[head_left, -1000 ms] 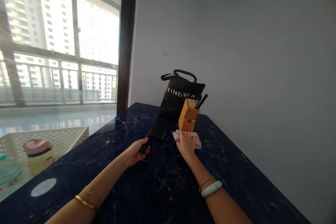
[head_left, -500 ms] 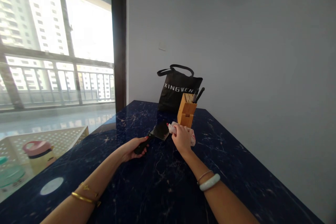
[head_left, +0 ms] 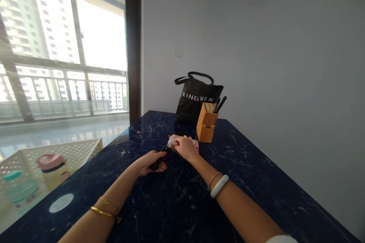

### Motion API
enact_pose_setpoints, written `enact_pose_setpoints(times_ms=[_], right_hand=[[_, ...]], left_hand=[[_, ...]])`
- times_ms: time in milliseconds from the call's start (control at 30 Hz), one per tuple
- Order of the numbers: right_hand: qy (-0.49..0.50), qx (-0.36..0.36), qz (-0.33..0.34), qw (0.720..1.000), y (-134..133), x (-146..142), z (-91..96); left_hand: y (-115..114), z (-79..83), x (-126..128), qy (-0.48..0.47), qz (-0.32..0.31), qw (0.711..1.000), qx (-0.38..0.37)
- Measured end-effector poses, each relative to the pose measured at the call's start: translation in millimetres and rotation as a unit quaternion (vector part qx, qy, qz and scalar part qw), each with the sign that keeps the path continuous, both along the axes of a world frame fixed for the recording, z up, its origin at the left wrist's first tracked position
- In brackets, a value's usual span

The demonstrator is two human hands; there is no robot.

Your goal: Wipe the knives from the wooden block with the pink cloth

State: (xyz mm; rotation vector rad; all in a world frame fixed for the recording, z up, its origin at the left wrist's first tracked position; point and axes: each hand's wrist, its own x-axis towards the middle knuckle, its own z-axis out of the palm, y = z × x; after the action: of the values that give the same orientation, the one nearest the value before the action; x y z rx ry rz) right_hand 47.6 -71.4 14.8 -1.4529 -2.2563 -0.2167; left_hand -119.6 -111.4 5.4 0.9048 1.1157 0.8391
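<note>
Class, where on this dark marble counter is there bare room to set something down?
Bare: dark blue marble counter between the wooden knife block and grey wall, and between the forearms. Crowded around: left hand, right hand, black-handled cleaver, white-red cloth, black tote bag.

A high-rise flat's kitchen: wooden knife block on marble counter (balcony outside)
</note>
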Motion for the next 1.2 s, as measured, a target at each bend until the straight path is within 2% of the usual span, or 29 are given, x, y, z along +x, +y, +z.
enact_pose_setpoints(times_ms=[100, 233, 333, 500, 767, 1000, 1200], right_hand=[[-0.009, -0.015, 0.015, 1.000, 7, -6, 0.7], [-0.015, -0.029, -0.030, 0.999, 21, -11, 7.2], [-0.017, -0.033, -0.026, 0.999, 29, -18, 10.5], [-0.029, -0.027, 0.036, 0.999, 17, -30, 9.1], [-0.041, -0.031, 0.032, 0.998, 3, -22, 10.3], [-0.045, -0.031, 0.034, 0.998, -1, -11, 10.7], [-0.035, -0.032, 0.031, 0.998, -16, -2, 10.4]], left_hand=[[0, 2.4, 0, 0.055, 0.010, 0.998, 0.013], [0, 5.3, 1, 0.086, 0.021, 0.996, 0.017], [1, 5.3, 2, 0.088, 0.020, 0.996, 0.011], [3, 2.2, 0, 0.061, 0.030, 0.998, 0.007], [3, 2.6, -1, 0.004, 0.034, 0.999, -0.005], [5, 1.1, -4, 0.005, 0.002, 1.000, -0.014], [7, -1.2, -11, 0.033, -0.082, 0.996, -0.002]])
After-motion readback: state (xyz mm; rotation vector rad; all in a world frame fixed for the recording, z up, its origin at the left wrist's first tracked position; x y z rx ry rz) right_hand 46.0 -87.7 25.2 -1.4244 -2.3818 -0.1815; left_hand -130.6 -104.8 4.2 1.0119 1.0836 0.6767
